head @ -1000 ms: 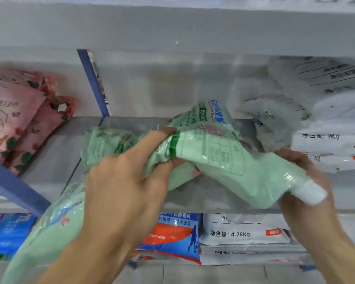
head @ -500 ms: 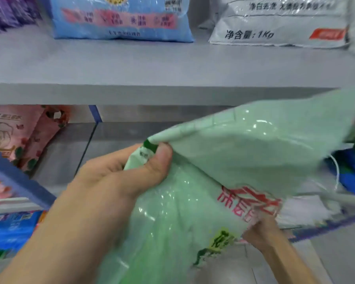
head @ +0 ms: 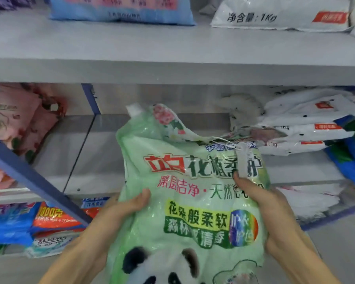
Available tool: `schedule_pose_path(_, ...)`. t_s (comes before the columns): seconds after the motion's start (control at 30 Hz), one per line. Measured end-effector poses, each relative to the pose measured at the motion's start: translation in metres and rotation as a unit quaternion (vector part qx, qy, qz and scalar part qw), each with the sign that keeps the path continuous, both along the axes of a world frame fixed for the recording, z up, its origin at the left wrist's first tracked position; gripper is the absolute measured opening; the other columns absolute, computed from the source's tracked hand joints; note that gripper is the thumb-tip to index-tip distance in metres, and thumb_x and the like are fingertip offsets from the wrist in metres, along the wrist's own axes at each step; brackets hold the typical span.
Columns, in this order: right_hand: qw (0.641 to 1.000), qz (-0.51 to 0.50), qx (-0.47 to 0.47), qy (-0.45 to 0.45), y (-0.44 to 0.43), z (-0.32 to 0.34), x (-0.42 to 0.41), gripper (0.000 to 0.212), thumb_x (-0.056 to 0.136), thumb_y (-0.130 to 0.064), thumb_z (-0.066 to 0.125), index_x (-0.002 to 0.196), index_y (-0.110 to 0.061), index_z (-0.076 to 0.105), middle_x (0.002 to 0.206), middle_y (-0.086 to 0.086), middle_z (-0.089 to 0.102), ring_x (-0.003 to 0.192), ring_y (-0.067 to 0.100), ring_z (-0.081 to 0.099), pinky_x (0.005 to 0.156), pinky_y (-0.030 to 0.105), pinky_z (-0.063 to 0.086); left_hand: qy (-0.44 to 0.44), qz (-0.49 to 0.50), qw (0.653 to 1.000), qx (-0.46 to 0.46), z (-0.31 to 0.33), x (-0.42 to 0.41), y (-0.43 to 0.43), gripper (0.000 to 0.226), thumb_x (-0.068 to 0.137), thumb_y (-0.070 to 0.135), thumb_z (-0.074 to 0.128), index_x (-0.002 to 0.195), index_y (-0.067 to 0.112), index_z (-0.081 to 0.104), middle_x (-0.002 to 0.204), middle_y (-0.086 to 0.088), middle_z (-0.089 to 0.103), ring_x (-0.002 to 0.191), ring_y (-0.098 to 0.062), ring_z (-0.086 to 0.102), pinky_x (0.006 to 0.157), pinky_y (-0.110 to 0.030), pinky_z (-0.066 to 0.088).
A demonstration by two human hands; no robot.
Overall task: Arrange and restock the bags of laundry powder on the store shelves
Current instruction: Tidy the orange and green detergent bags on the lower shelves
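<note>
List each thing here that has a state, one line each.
Green bag: upright, held in both hands, top crumpled.
Left hand: grips the bag's left edge.
Right hand: grips the bag's right edge.
White bags: stacked flat on the middle shelf.
Pink bags: leaning, middle shelf's left end.
Blue bag: lying flat on the top shelf.

The green bag (head: 191,193) now faces front, upright, with each hand moved to its sides.
</note>
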State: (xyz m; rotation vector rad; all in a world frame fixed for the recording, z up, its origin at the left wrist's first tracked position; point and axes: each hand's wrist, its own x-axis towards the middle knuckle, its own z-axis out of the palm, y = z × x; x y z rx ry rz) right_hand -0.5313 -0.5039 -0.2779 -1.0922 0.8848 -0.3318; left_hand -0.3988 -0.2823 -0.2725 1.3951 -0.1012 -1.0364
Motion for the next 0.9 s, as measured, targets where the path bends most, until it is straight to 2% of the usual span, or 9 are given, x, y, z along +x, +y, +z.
schedule_pose_path(0.1,0.999,0.037,-0.008,-0.017,-0.001,0.02,0.016,0.07,0.052,-0.036,0.088,0.117,-0.016,0.071,0.098,0.014,0.08,0.085,0.036,0.078,0.087,0.05,0.058,0.034,0.008,0.999,-0.018,-0.005,0.014,0.001,0.06,0.04,0.006,0.094,0.098,0.008,0.08,0.104,-0.024,0.076,0.09,-0.043,0.075,0.076,-0.049,0.062)
schedule_pose_path(0.3,0.996,0.08,-0.037,-0.029,-0.046,0.043,0.097,0.027,0.086,-0.038,0.074,0.096,-0.014,0.07,0.07,0.007,0.076,0.05,0.021,0.07,0.048,0.033,0.059,0.013,0.14,0.99,-0.029,-0.002,0.098,-0.021,0.032,0.103,0.007,0.053,0.133,-0.002,0.06,0.126,-0.028,0.066,0.116,-0.039,0.066,0.09,-0.036,0.055)
schedule_pose_path(0.4,0.988,0.11,-0.094,-0.054,-0.069,0.036,0.142,0.026,0.095,-0.037,0.069,0.108,-0.015,0.073,0.094,0.008,0.079,0.066,0.02,0.074,0.074,0.039,0.063,-0.063,0.17,0.983,-0.01,-0.005,0.141,-0.039,0.024,0.102,0.016,0.055,0.092,0.002,0.072,0.074,-0.015,0.075,0.062,-0.023,0.073,0.063,-0.028,0.059)
schedule_pose_path(0.47,0.977,0.145,-0.144,-0.057,-0.077,0.019,0.165,0.035,0.094,-0.046,0.068,0.113,-0.017,0.072,0.105,0.01,0.077,0.077,0.021,0.076,0.085,0.042,0.061,-0.115,0.162,0.978,0.065,-0.014,0.162,-0.052,0.023,0.088,0.028,0.072,0.086,0.005,0.074,0.084,-0.013,0.075,0.074,-0.026,0.07,0.086,-0.041,0.059)
schedule_pose_path(0.57,0.965,0.186,-0.185,0.021,-0.093,-0.018,0.18,0.09,0.067,-0.081,0.073,0.134,-0.022,0.065,0.135,0.004,0.067,0.12,0.024,0.066,0.11,0.043,0.049,-0.253,0.146,0.939,0.179,-0.035,0.165,-0.056,0.042,0.075,0.04,0.075,0.103,0.009,0.071,0.116,-0.011,0.068,0.106,-0.027,0.064,0.099,-0.041,0.05)
schedule_pose_path(0.63,0.951,0.226,-0.202,0.061,-0.092,-0.027,0.166,0.083,0.069,-0.087,0.066,0.132,-0.033,0.067,0.134,-0.007,0.068,0.124,0.017,0.064,0.115,0.039,0.043,-0.28,0.154,0.909,0.267,-0.037,0.154,-0.057,0.06,0.076,0.053,0.079,0.117,0.013,0.063,0.117,-0.006,0.062,0.114,-0.029,0.061,0.098,-0.039,0.047)
schedule_pose_path(0.7,0.96,0.216,-0.163,0.076,-0.086,-0.027,0.15,0.044,0.091,-0.065,0.062,0.11,-0.029,0.077,0.107,-0.009,0.079,0.099,0.009,0.075,0.101,0.029,0.054,-0.305,0.133,0.877,0.347,-0.037,0.134,-0.052,0.066,0.077,0.063,0.077,0.119,0.017,0.054,0.109,-0.002,0.055,0.111,-0.028,0.058,0.09,-0.033,0.044)
schedule_pose_path(0.8,0.961,0.167,-0.197,0.099,-0.079,-0.036,0.137,0.036,0.092,-0.057,0.063,0.075,-0.026,0.069,0.079,0.002,0.074,0.068,0.018,0.071,0.073,0.023,0.057,-0.312,0.112,0.861,0.387,-0.041,0.12,-0.041,0.069,0.068,0.068,0.08,0.108,0.02,0.052,0.103,0.002,0.057,0.098,-0.025,0.058,0.083,-0.03,0.043)
schedule_pose_path(0.9,0.963,0.115,-0.222,0.105,-0.067,-0.034,0.141,0.034,0.093,-0.05,0.068,0.074,-0.022,0.06,0.064,-0.004,0.06,0.04,0.005,0.058,0.04,0.011,0.044,-0.243,0.179,0.908,0.291,-0.045,0.129,-0.035,0.052,0.067,0.049,0.09,0.092,0.008,0.072,0.086,-0.007,0.078,0.078,-0.028,0.074,0.081,-0.04,0.06)
